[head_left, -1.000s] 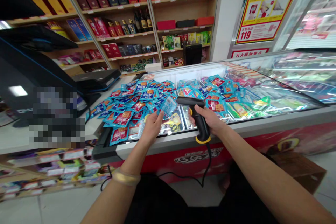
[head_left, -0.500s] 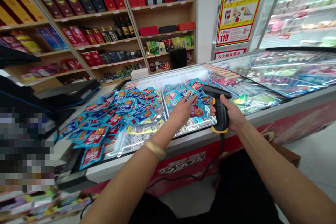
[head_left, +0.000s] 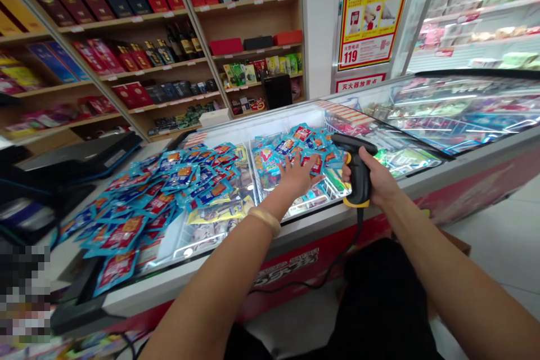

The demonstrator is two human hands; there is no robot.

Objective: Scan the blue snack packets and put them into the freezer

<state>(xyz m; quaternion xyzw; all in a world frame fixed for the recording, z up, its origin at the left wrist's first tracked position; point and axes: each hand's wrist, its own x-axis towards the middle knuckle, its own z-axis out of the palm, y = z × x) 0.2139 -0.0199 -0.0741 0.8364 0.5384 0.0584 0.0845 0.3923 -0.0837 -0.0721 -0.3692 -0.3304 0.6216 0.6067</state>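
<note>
My right hand (head_left: pixel 377 176) is wrapped round the handle of a black and yellow barcode scanner (head_left: pixel 360 177), whose head points left. My left hand (head_left: pixel 297 175) reaches over the smaller heap of snack packets (head_left: pixel 291 146), fingers spread, palm down. Whether its fingertips touch the packets I cannot tell. These packets are blue with red or dark blue labels and lie on the glass top of a chest freezer (head_left: pixel 147 292). A larger heap of similar packets (head_left: pixel 156 197) spreads to the left along the glass. From the scanner's base a black cable (head_left: pixel 337 261) hangs down in front of the freezer.
Behind the freezer stand wooden shelves (head_left: pixel 139 19) with boxed bottles and small goods. A red and yellow poster (head_left: pixel 373 11) hangs on the wall. Dark counter equipment (head_left: pixel 84 152) is at the left. A cardboard box (head_left: pixel 458 244) sits on the floor at the right.
The view has shifted so the scene sits further left. My left hand has opened its fingers wider over the smaller heap. The scanner stays in my right hand, now a little apart from the packets.
</note>
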